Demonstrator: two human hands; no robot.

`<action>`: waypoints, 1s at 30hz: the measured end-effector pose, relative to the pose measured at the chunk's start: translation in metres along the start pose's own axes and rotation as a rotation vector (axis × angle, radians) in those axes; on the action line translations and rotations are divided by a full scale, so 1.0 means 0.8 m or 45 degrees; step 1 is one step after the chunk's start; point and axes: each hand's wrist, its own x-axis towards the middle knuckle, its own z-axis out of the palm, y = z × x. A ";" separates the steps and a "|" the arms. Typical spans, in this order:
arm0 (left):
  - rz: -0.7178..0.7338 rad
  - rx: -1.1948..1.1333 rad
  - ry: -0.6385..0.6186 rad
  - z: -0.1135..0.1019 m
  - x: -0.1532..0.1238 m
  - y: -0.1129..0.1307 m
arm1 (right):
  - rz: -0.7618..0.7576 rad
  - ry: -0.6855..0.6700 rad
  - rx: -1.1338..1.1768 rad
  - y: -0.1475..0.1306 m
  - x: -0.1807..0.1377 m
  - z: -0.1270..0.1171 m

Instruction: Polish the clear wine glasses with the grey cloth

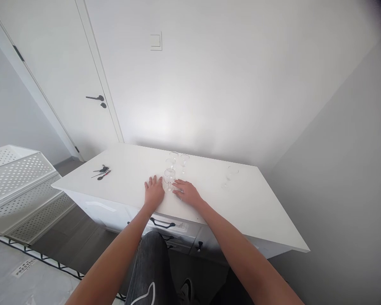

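A clear stemmed glass [169, 174] stands upright on the white cabinet top [130, 186], between my two hands. My left hand [154, 194] lies flat just left of it, fingers spread and holding nothing. From the right, my right hand [188, 193] stretches its fingers toward the stem and foot of that glass. Its fingertips are at the glass or very near it; I cannot tell if they touch. Close behind stand more clear stemmed glasses, among them a rear right glass [184, 158]. Farther right is a separate stemmed glass [233, 170], faint against the white surface.
A bunch of keys [103, 170] lies on the cabinet's left end. Below the front edge are drawers with a black handle [162, 223]. White perforated racks [22, 178] stand at the left, and a wall [190, 84] rises behind the cabinet.
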 end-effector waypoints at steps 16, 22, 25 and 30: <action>0.018 0.030 -0.028 -0.003 -0.002 0.000 | 0.468 0.365 -0.487 0.121 -0.198 -0.140; 0.030 0.014 0.000 -0.002 -0.002 -0.001 | 0.569 0.220 -0.678 0.115 -0.187 -0.134; 0.035 -0.011 0.007 0.000 -0.001 -0.001 | 0.604 0.188 -0.752 0.107 -0.181 -0.127; 0.015 -0.037 0.018 0.004 -0.001 -0.003 | 0.479 0.102 -0.733 0.085 -0.164 -0.106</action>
